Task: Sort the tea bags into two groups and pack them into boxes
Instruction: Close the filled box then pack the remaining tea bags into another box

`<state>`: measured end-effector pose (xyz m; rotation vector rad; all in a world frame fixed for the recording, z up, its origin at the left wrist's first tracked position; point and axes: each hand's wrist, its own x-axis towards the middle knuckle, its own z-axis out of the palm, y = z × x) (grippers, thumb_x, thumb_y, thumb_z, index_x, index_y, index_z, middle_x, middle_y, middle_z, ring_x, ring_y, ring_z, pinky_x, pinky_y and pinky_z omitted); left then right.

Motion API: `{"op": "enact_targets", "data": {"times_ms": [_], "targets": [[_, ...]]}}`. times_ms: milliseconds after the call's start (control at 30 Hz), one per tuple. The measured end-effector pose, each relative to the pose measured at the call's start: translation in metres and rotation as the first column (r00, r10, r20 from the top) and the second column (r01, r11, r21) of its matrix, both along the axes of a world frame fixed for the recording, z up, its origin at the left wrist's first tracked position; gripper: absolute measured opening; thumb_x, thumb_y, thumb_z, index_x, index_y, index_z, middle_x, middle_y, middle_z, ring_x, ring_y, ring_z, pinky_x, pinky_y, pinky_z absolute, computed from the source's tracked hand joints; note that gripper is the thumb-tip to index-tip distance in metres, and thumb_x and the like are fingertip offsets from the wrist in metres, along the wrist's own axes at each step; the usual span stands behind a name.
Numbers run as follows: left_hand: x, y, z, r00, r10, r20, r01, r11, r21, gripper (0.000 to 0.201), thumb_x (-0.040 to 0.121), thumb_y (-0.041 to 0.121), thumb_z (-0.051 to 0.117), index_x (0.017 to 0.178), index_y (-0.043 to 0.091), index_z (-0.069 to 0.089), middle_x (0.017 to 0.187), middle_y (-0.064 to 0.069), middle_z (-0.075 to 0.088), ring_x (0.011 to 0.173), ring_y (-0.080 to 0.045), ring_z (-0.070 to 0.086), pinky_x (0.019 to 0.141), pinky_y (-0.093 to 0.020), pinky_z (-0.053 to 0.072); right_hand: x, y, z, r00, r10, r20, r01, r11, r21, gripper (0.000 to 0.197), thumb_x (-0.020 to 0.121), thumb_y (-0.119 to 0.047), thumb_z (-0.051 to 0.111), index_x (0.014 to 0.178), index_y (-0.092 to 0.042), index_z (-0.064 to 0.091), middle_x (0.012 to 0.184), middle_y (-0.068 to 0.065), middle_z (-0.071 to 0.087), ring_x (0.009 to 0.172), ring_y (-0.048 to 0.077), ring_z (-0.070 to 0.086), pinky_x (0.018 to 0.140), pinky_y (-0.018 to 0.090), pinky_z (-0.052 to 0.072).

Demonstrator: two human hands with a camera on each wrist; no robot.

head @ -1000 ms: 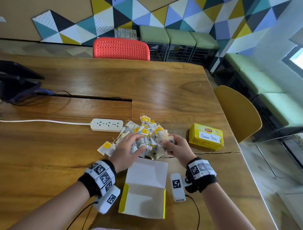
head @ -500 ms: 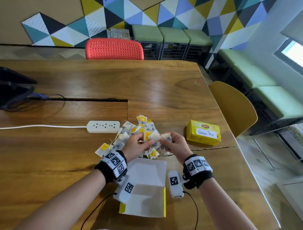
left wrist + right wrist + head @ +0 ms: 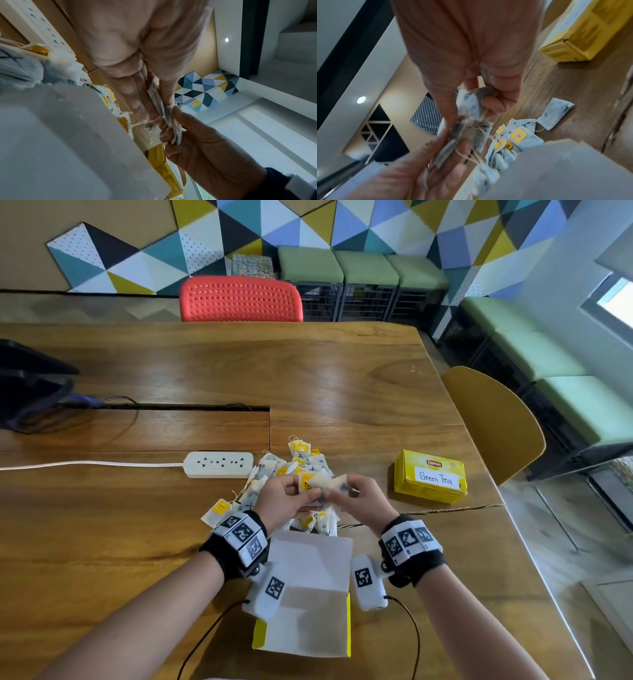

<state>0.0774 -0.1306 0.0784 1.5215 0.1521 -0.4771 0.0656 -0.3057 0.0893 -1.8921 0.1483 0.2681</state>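
left hand point(image 3: 286, 501), right hand point(image 3: 359, 503), raised (fingers pinching)

You see white power strip point(image 3: 218, 464) on wooden table point(image 3: 308, 371), cord running left; red chair point(image 3: 241, 299) at far edge, yellow chair point(image 3: 493, 419) right, green benches point(image 3: 363, 266) beyond.

Head view: bright daylight from window point(image 3: 616, 302) at right, glare streaks on table point(image 3: 342, 378), wide-angle bending at edges. Wrist views: dimmer, motion-blurred; ceiling spotlight point(image 3: 361, 99) visible.
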Motion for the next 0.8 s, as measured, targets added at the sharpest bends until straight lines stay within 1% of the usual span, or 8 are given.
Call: {"op": "enact_targets", "data": {"times_ms": [100,167,233,367,533,667,733,800], "targets": [[0.006,0.001,-0.001,0.998,-0.052,0.04,0.046,0.992,0.121,0.011,0.091,0.018,0.065,0.092,0.008,0.069,0.086,-0.015,0.071,0.078,-0.025,0.069,0.073,-0.042,0.06,0.005,0.003,-0.002,0.998,-0.04,0.039,0.042,0.998,-0.039,0.012,0.082,-0.016,0.074,0.075,-0.017,0.064,0.055,-0.011,0.057,0.045,-0.002,0.047,0.048,0.015,0.039],[0.011,0.006,-0.003,0.998,-0.03,0.058,0.018,0.98,0.2,0.035,0.09,0.034,0.064,0.086,-0.001,0.069,0.075,-0.014,0.061,0.073,-0.025,0.062,0.08,-0.05,0.057,0.008,-0.001,-0.002,0.994,-0.105,0.029,0.106,0.994,-0.031,0.01,0.082,-0.017,0.074,0.078,-0.014,0.065,0.059,-0.008,0.06,0.046,-0.001,0.049,0.05,0.017,0.041],[0.015,0.01,-0.002,0.994,-0.05,0.097,0.014,0.94,0.341,0.042,0.089,0.041,0.063,0.086,0.001,0.071,0.083,-0.013,0.068,0.082,-0.026,0.063,0.086,-0.042,0.053,0.01,-0.007,-0.001,0.988,-0.151,0.016,0.151,0.988,-0.008,0.012,0.082,-0.019,0.074,0.079,-0.016,0.063,0.066,-0.006,0.063,0.051,0.0,0.054,0.053,0.018,0.044],[0.021,0.015,0.003,0.967,-0.152,0.203,0.002,0.804,0.595,0.05,0.09,0.041,0.062,0.056,0.006,0.053,0.064,-0.012,0.049,0.06,-0.022,0.048,0.054,-0.028,0.032,0.013,-0.015,0.005,0.974,-0.148,0.169,0.165,0.982,-0.095,0.017,0.076,-0.027,0.08,0.074,-0.03,0.063,0.071,-0.005,0.062,0.058,0.002,0.056,0.06,0.016,0.044],[0.025,0.008,0.014,0.971,-0.197,0.138,0.059,0.753,0.656,0.041,0.092,0.035,0.061,0.075,-0.002,0.07,0.074,-0.002,0.057,0.072,-0.021,0.057,0.059,-0.026,0.039,0.01,-0.003,0.017,0.897,-0.04,0.439,0.102,0.988,-0.119,0.025,0.07,-0.007,0.082,0.079,-0.029,0.074,0.082,-0.001,0.054,0.075,-0.003,0.053,0.068,0.008,0.04],[0.022,-0.003,0.03,0.991,-0.074,-0.11,0.094,0.978,0.188,0.029,0.099,0.01,0.041,0.092,-0.003,0.066,0.082,-0.022,0.067,0.067,-0.023,0.06,0.061,-0.028,0.044,0.009,0.006,0.017,0.853,0.054,0.519,0.024,0.989,-0.144,0.029,0.068,0.009,0.076,0.082,-0.017,0.078,0.078,0.001,0.05,0.073,-0.001,0.049,0.064,0.008,0.039],[0.019,-0.005,0.036,0.958,0.0,-0.285,-0.026,0.996,-0.087,0.039,0.104,0.029,0.036,0.104,0.002,0.064,0.094,-0.019,0.07,0.072,-0.022,0.068,0.062,-0.028,0.053,0.009,0.006,0.014,0.831,0.115,0.544,-0.015,0.983,-0.185,0.032,0.067,0.014,0.07,0.082,-0.013,0.078,0.078,0.009,0.051,0.074,-0.001,0.049,0.063,0.007,0.039],[0.018,-0.004,0.036,0.947,-0.035,-0.319,-0.014,0.989,-0.149,0.046,0.101,0.045,0.037,0.105,0.007,0.064,0.096,-0.013,0.069,0.078,-0.02,0.068,0.063,-0.026,0.052,0.009,0.005,0.015,0.826,0.166,0.539,-0.054,0.975,-0.217,0.032,0.066,0.014,0.068,0.082,-0.012,0.078,0.08,0.009,0.053,0.074,0.0,0.05,0.063,0.007,0.04]]}}
